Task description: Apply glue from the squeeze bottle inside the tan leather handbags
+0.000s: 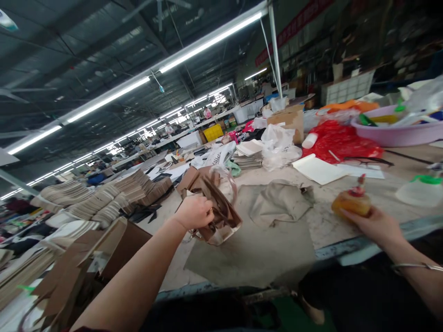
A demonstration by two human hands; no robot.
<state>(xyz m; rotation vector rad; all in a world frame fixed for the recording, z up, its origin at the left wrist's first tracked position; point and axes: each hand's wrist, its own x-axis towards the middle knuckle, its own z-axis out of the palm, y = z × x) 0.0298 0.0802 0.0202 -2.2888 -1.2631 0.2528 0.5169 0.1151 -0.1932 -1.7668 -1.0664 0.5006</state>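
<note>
My left hand [194,212] is closed around a brown bag with clear plastic sides [213,203], held just above the worktable [332,221]. My right hand [372,225] grips a small orange squeeze bottle with a red nozzle [352,200] near the table's front edge. A metal bangle [413,266] sits on that wrist. Between the two hands lies a grey-green cloth [277,203] on a larger sheet of the same colour [256,251].
Fanned stacks of flat brown pieces [104,198] cover the table to the left. Cardboard pieces [86,263] lean at lower left. A red plastic bag [337,140], a pink basin [401,133], spectacles [367,161], white sheets [318,169] and a green-capped bottle [420,189] lie at right.
</note>
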